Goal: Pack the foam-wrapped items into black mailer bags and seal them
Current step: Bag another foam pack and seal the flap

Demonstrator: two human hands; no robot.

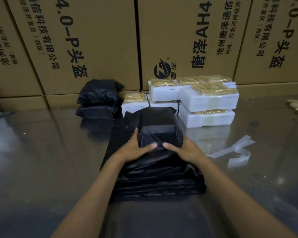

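On the counter point(41, 169), mid-scene atop a stack of flat bags, the filled black bag point(159, 127) looks light, boxy inside and slippery-skinned, so the left hand point(138, 149) and right hand point(184, 149), both pressing its near end, should grip the firm foam corners.

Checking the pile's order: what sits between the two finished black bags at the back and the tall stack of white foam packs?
In the head view, a lone low foam-wrapped pack sits between the finished black bags and the tall foam stack.
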